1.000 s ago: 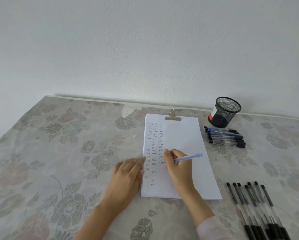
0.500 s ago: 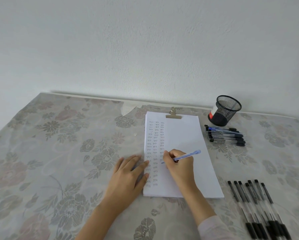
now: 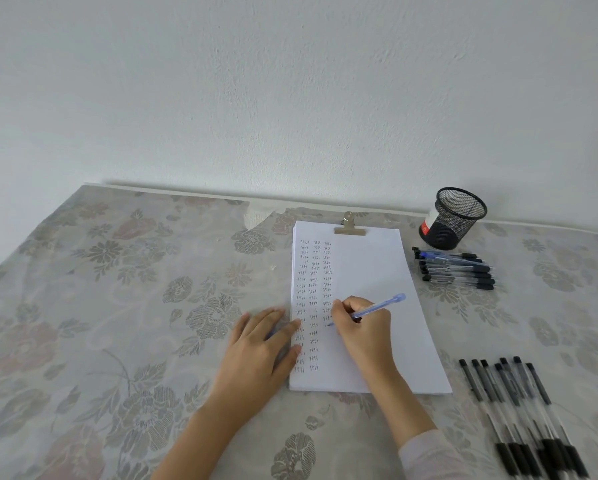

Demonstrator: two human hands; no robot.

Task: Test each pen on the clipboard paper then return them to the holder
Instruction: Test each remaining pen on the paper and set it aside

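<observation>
Blue pen is pinched in the curled fingers of the right hand, tip on the clipboard paper at its third column of marks, for testing. Left hand lies flat, fingers straight, on the paper's left edge, evidently to steady it. Holder stands just beyond the paper's far right corner
</observation>
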